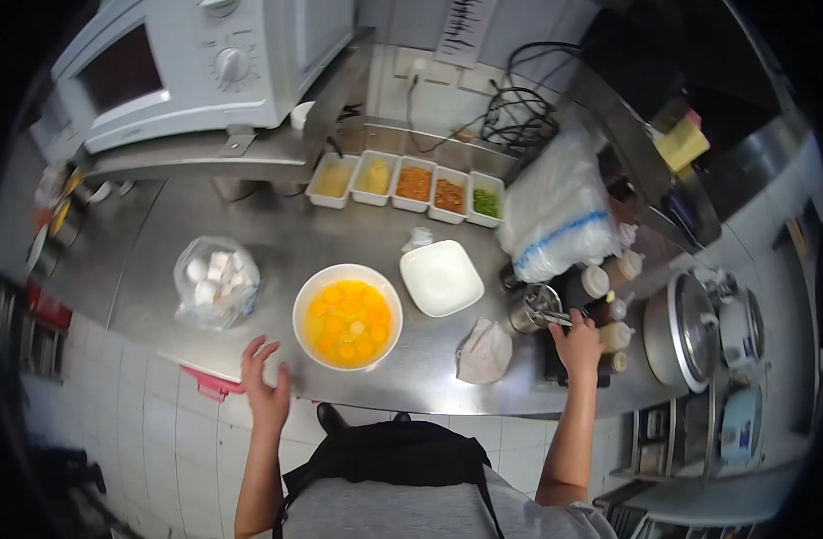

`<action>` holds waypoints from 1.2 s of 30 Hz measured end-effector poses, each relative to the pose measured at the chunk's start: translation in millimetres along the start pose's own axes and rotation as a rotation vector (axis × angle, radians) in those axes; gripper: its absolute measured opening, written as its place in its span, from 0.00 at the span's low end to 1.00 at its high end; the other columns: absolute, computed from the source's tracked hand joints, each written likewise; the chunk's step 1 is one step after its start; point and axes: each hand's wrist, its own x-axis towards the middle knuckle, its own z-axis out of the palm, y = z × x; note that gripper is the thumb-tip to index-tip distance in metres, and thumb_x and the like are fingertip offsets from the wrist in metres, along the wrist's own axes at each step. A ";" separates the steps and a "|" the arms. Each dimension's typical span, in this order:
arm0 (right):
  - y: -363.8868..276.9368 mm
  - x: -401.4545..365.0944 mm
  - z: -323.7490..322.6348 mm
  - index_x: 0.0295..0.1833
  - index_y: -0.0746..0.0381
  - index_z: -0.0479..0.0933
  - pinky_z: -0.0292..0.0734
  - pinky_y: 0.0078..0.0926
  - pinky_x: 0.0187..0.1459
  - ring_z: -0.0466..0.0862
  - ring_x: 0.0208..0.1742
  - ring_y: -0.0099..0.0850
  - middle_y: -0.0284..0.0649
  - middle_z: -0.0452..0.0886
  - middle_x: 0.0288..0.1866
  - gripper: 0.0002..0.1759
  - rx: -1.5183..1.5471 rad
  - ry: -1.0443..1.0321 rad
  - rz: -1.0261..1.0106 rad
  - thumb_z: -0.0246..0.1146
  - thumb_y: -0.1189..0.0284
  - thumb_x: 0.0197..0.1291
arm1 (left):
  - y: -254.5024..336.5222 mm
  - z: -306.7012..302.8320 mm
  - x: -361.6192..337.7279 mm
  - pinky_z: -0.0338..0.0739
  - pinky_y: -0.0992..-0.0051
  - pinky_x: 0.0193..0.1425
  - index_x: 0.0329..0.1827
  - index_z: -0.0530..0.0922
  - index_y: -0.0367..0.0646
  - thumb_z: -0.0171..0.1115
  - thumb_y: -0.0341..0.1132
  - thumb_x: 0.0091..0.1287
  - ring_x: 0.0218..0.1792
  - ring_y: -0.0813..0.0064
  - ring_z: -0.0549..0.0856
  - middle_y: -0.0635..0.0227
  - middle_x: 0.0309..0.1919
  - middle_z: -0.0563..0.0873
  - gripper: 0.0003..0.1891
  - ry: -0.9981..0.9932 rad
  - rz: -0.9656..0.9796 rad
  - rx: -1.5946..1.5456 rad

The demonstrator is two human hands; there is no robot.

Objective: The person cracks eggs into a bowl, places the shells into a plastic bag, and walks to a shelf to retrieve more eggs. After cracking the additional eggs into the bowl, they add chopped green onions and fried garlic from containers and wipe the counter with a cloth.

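My left hand (266, 382) hovers at the counter's front edge with its fingers spread, holding nothing. Beside it is a white bowl (299, 334) of cracked raw eggs (349, 322), the several yolks mostly whole. To the left lies a clear plastic bag (216, 280) with eggshells or whole white eggs inside. My right hand (578, 346) reaches to a metal canister (528, 314), its fingers closed around the handle end of a metal utensil (557, 317). The utensil's kind is hard to make out. A crumpled whitish cloth (484, 350) lies left of the canister.
An empty white square dish (442, 278) sits right of the bowl. Several ingredient tubs (414, 184) line the back. Squeeze bottles (596, 281), a large lidded pot (676, 332) and stacked plastic bags (560, 207) crowd the right. A microwave (187, 67) stands on a shelf.
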 end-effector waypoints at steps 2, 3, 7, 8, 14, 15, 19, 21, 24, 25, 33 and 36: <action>-4.1 -1.0 4.8 0.49 0.62 0.80 0.76 0.41 0.47 0.80 0.46 0.50 0.52 0.79 0.45 0.22 0.176 0.082 -0.174 0.67 0.56 0.56 | 17.5 10.1 -7.3 0.63 0.60 0.67 0.52 0.79 0.45 0.61 0.24 0.56 0.62 0.54 0.73 0.57 0.60 0.75 0.19 -0.013 0.005 0.037; -11.7 -2.6 4.1 0.49 0.62 0.79 0.76 0.41 0.46 0.80 0.45 0.50 0.51 0.79 0.43 0.22 0.336 0.004 -0.223 0.67 0.57 0.56 | 24.0 14.0 -12.5 0.63 0.60 0.67 0.52 0.79 0.46 0.62 0.24 0.56 0.62 0.54 0.74 0.58 0.60 0.75 0.19 -0.023 0.006 0.054; -42.9 -39.2 54.7 0.55 0.68 0.76 0.75 0.46 0.51 0.77 0.52 0.54 0.57 0.76 0.52 0.27 0.462 -0.273 -0.351 0.64 0.57 0.59 | 47.2 22.3 -39.3 0.65 0.61 0.67 0.51 0.80 0.44 0.63 0.22 0.55 0.63 0.55 0.74 0.57 0.59 0.76 0.19 -0.005 -0.061 0.142; -49.2 -56.4 85.4 0.59 0.68 0.73 0.71 0.48 0.57 0.72 0.59 0.57 0.59 0.71 0.59 0.29 0.405 -0.225 -0.379 0.64 0.58 0.59 | 53.6 22.2 -48.6 0.66 0.61 0.67 0.51 0.80 0.44 0.63 0.22 0.55 0.63 0.55 0.74 0.58 0.59 0.76 0.19 -0.006 -0.096 0.155; -85.3 -92.1 128.0 0.61 0.66 0.73 0.57 0.50 0.69 0.59 0.73 0.55 0.54 0.62 0.71 0.27 0.473 -0.112 -0.700 0.65 0.72 0.53 | 66.2 12.5 -96.9 0.66 0.60 0.66 0.51 0.80 0.47 0.64 0.23 0.54 0.62 0.56 0.74 0.61 0.59 0.77 0.19 0.068 -0.228 0.263; -89.6 -86.7 128.0 0.58 0.66 0.76 0.57 0.49 0.68 0.60 0.73 0.53 0.51 0.64 0.70 0.25 0.536 -0.127 -0.777 0.65 0.74 0.52 | 69.0 9.8 -103.6 0.63 0.59 0.67 0.51 0.80 0.48 0.64 0.25 0.55 0.63 0.57 0.73 0.62 0.59 0.76 0.19 0.068 -0.260 0.283; -111.6 -76.6 129.6 0.40 0.65 0.82 0.61 0.47 0.65 0.68 0.68 0.47 0.44 0.72 0.61 0.12 0.822 -0.184 -0.831 0.65 0.79 0.46 | 76.7 -2.1 -121.5 0.53 0.54 0.70 0.53 0.79 0.52 0.63 0.27 0.57 0.65 0.61 0.70 0.66 0.62 0.73 0.19 0.076 -0.374 0.300; -120.3 -80.2 133.4 0.35 0.65 0.79 0.62 0.46 0.63 0.70 0.65 0.46 0.43 0.75 0.56 0.08 0.888 -0.213 -0.867 0.66 0.78 0.46 | 76.1 -8.7 -128.2 0.53 0.54 0.69 0.53 0.79 0.52 0.63 0.27 0.57 0.65 0.61 0.70 0.66 0.61 0.73 0.19 0.103 -0.395 0.319; -134.5 -93.1 126.1 0.29 0.65 0.76 0.63 0.46 0.62 0.72 0.63 0.46 0.42 0.76 0.53 0.07 0.967 -0.249 -0.957 0.68 0.76 0.48 | 66.8 -17.1 -140.3 0.54 0.54 0.69 0.53 0.79 0.52 0.63 0.27 0.57 0.65 0.61 0.70 0.65 0.61 0.73 0.19 0.125 -0.438 0.349; -138.4 -101.0 121.3 0.28 0.65 0.75 0.63 0.45 0.62 0.72 0.62 0.46 0.42 0.77 0.53 0.08 0.986 -0.263 -0.992 0.68 0.74 0.49 | 60.7 -18.8 -146.6 0.54 0.54 0.69 0.53 0.79 0.52 0.63 0.27 0.56 0.65 0.61 0.70 0.65 0.61 0.73 0.19 0.126 -0.457 0.356; -162.3 -120.4 103.4 0.49 0.64 0.80 0.60 0.45 0.63 0.71 0.64 0.47 0.49 0.75 0.58 0.19 0.979 -0.263 -1.063 0.67 0.66 0.53 | -52.6 -48.3 -268.7 0.56 0.53 0.68 0.55 0.78 0.56 0.65 0.33 0.54 0.64 0.58 0.70 0.62 0.59 0.75 0.23 0.003 -0.859 0.534; -154.4 -136.2 86.9 0.45 0.64 0.81 0.63 0.43 0.59 0.74 0.55 0.47 0.48 0.77 0.50 0.14 1.089 -0.224 -1.090 0.66 0.69 0.54 | -108.5 -77.6 -376.2 0.63 0.50 0.67 0.58 0.78 0.56 0.65 0.41 0.54 0.64 0.56 0.72 0.59 0.60 0.75 0.25 -0.135 -1.344 0.455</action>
